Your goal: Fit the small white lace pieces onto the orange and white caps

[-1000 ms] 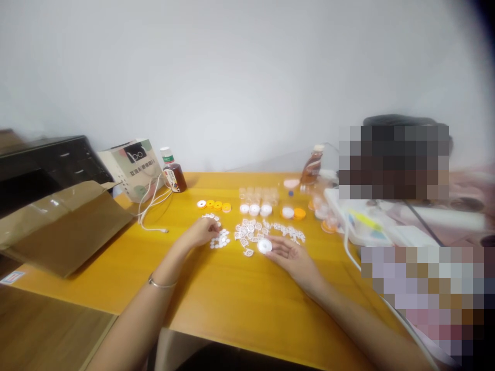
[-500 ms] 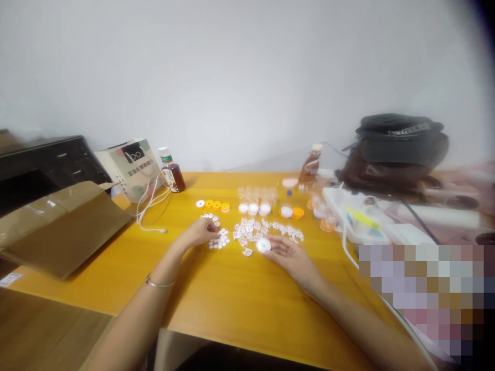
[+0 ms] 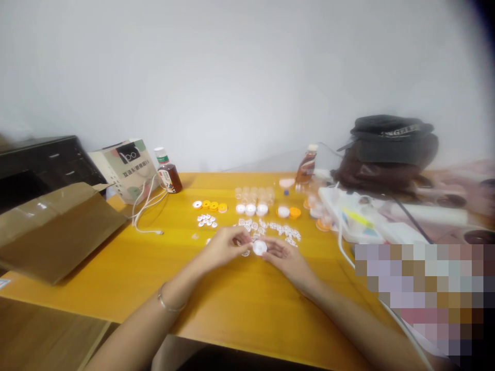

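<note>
A white round disc (image 3: pixel 260 248), like a small spool or cap, is held at its edge by the fingers of my right hand (image 3: pixel 284 253). Close at its left side is my left hand (image 3: pixel 228 247), thumb and fingers pinched together; what they hold, if anything, is too small and blurred to name. Behind both hands lie loose white openwork wheels (image 3: pixel 284 228), partly covered by the fingers. Small white round pieces (image 3: pixel 207 220) form a group beyond my left hand, and a few more peek out under it.
Yellow-orange discs (image 3: pixel 214 206) stand in a row farther back, near white discs (image 3: pixel 251 209) and clear cups (image 3: pixel 255 195). A dark bottle (image 3: pixel 170 178), white cable (image 3: pixel 149 206) and cardboard box (image 3: pixel 58 232) are left. Right are another bottle (image 3: pixel 306 167), a power strip (image 3: pixel 348 216) and a bag (image 3: pixel 386 154).
My left hand has moved right, from the small white pieces to the disc in my right hand. The right hand stays nearly in place, still holding the disc. The view has shifted slightly.
</note>
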The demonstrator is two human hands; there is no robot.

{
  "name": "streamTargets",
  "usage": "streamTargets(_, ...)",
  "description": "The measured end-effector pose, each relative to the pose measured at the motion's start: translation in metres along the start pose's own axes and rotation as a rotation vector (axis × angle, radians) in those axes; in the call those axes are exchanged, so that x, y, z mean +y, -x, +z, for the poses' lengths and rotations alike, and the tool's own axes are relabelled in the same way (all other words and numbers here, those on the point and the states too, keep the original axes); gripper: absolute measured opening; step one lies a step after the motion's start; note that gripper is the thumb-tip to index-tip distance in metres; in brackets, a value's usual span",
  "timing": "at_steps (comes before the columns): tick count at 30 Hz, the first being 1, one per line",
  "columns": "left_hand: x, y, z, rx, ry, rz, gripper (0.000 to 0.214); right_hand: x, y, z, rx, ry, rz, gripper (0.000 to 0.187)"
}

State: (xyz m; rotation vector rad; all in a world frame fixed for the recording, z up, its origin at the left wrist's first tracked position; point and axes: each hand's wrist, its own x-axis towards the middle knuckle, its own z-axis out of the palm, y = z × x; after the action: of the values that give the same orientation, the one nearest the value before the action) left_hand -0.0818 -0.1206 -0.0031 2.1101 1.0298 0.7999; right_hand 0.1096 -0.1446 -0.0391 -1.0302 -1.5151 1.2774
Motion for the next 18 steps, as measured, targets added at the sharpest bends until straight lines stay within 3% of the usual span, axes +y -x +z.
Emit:
streamTargets(5, 0.004, -0.002, 0.015, 0.011, -0.103, 0.07, 0.014, -0.004, -0.001, 0.004, -0.038, 0.008, -0.002, 0.027)
streamTargets(13, 0.002, -0.004, 0.018, 0.015, -0.226, 0.154, 0.018, -0.001, 0.0, 0.005, -0.056, 0.021, -0.009, 0.025)
streamTargets(18, 0.004, -0.003, 0.019, 0.034, -0.256, 0.131, 0.016, -0.002, 0.001, 0.006, -0.059, 0.041, 0.002, 0.027)
